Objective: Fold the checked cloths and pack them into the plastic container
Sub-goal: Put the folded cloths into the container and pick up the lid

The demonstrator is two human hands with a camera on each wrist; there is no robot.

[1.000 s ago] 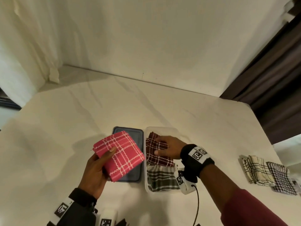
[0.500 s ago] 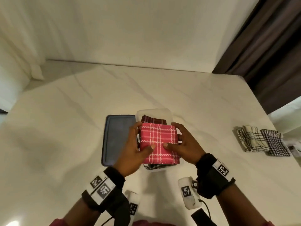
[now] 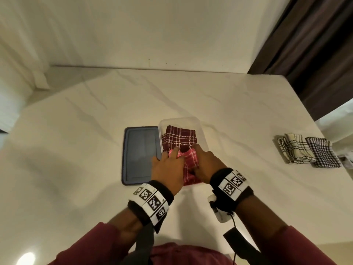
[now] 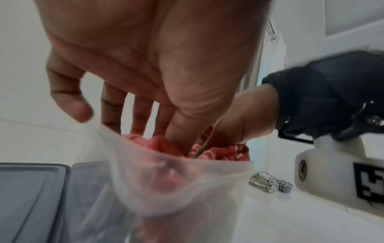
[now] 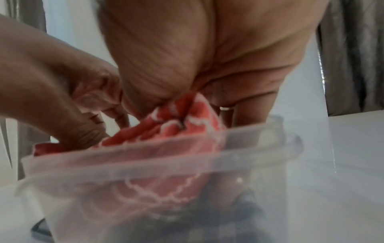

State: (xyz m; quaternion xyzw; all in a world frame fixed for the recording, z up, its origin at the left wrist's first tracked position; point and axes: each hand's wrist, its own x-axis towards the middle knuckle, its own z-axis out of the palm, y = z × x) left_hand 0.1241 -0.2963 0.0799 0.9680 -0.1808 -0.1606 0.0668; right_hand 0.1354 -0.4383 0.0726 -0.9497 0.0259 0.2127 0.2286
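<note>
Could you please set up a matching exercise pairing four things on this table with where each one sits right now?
Things:
1. red checked cloth
2. maroon checked cloth
3. blue lid
4. two black-and-white cloths

Places:
A. flat on the table, left of the container
B. far end of the plastic container
C. near end of the container, under both hands
D. on the table, far to the right

Pairs: 1-C, 2-B, 3-A, 4-D
</note>
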